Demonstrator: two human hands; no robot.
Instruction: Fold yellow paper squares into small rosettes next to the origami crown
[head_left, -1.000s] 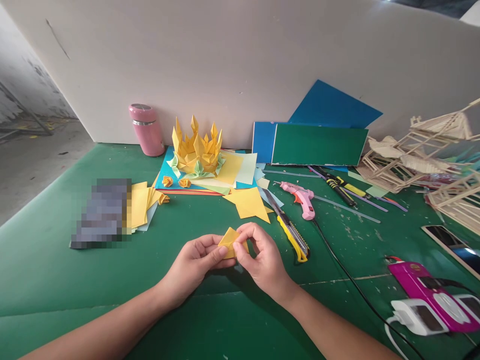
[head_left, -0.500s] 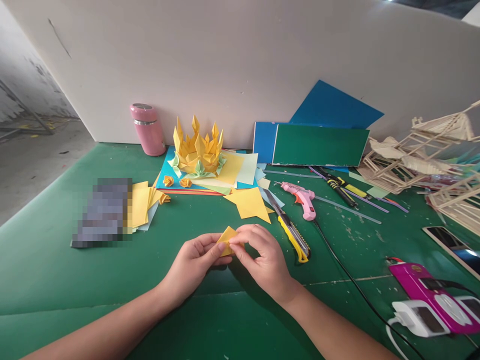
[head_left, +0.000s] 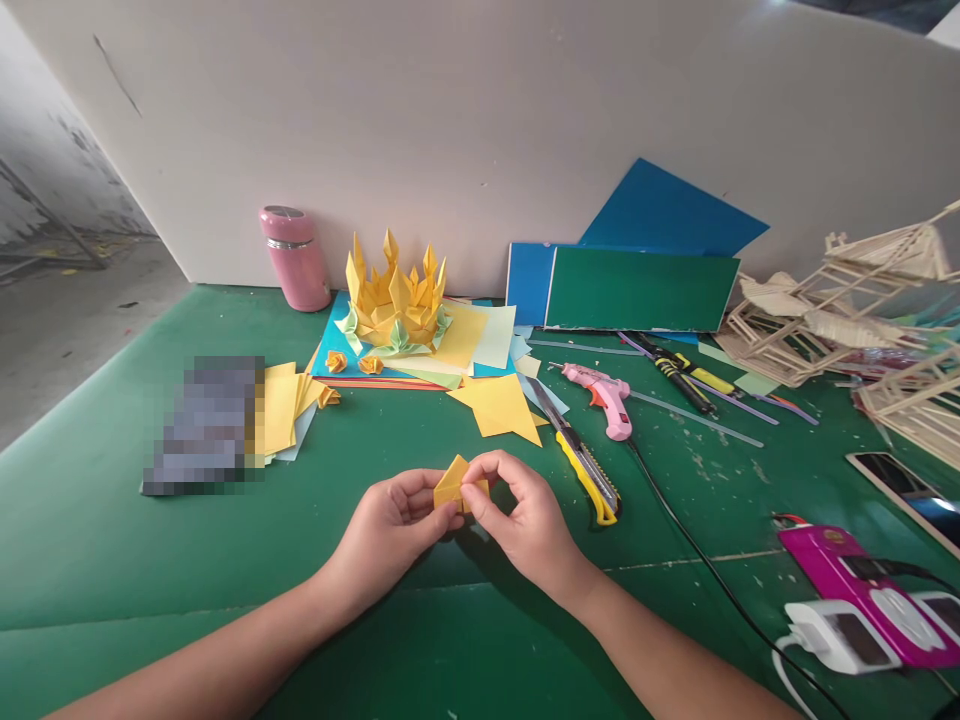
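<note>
The fingers of the left hand (head_left: 394,525) grip a folded yellow paper (head_left: 448,490) from its left, the thumb at its lower edge. The right hand (head_left: 529,530) pinches its right side between thumb and fingertips. The paper is held near the front middle of the green bench (head_left: 225,570), one corner pointing up.

Just beyond the hands lies a yellow sheet (head_left: 499,408) with pointed corners; to its right are a cutter (head_left: 586,470), blade pointing away, and a pink glue gun (head_left: 611,405), its cord (head_left: 679,515) running toward the near right.

Farther back, a yellow paper crown (head_left: 401,295) stands on stacked paper (head_left: 330,345), with two small flowers (head_left: 370,365) in front of it. A pink flask (head_left: 298,265) stands to its left. Nearer on the left, a pixelated dark item (head_left: 206,425) overlaps loose yellow sheets (head_left: 280,410). Boards (head_left: 641,288) lean at the back; stick models (head_left: 806,320), a phone (head_left: 911,495) and a magenta power strip (head_left: 829,550) sit far right.
</note>
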